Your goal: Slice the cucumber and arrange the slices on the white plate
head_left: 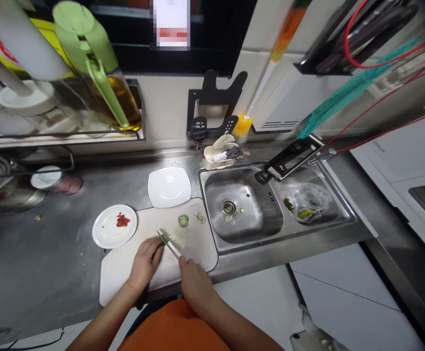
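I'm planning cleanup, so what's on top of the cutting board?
On the cutting board: round green slices and thin slivers, toward the far right. The left hand holds a green piece beside the knife, covering most of it from view.

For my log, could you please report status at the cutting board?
Right hand grips knife; left hand holds green vegetable piece. Cut slices on board, clear of knife.

Setting: kitchen. Evidence: stainless-steel counter (69, 243) with inset double-basin sink (258, 212) and black-and-silver faucet (287, 157); cutting board (200, 248) bearing cucumber slices (183, 221); rack (139, 135) stocked with a green-lidded oil dispenser (101, 68) and white-lidded jars (31, 101); wire scourer (236, 152) in a caddy (218, 164) behind the sink.
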Demonstrator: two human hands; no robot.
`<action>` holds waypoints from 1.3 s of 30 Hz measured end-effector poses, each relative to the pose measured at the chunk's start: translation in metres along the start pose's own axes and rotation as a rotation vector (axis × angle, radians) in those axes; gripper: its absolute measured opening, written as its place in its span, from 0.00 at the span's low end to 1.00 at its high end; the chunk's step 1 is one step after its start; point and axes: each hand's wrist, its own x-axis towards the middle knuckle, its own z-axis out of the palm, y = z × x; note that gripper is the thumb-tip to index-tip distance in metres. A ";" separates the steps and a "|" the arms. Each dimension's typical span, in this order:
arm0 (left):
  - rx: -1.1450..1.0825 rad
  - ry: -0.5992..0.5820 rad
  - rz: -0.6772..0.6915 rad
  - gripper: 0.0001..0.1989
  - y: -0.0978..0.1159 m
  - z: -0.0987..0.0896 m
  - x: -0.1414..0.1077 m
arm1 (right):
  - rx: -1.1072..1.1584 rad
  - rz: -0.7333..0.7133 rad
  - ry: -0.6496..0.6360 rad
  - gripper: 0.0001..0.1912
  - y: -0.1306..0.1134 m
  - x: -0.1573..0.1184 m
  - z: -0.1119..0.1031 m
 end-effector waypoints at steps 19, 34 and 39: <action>-0.011 0.016 0.022 0.11 -0.004 0.003 -0.001 | 0.080 -0.017 0.022 0.21 -0.008 0.041 0.016; -0.008 0.023 0.006 0.11 0.000 0.000 -0.001 | -0.005 -0.019 0.067 0.21 0.006 0.004 0.006; -0.001 0.032 0.008 0.10 0.003 -0.002 0.000 | -0.003 -0.008 0.044 0.21 0.001 -0.010 0.001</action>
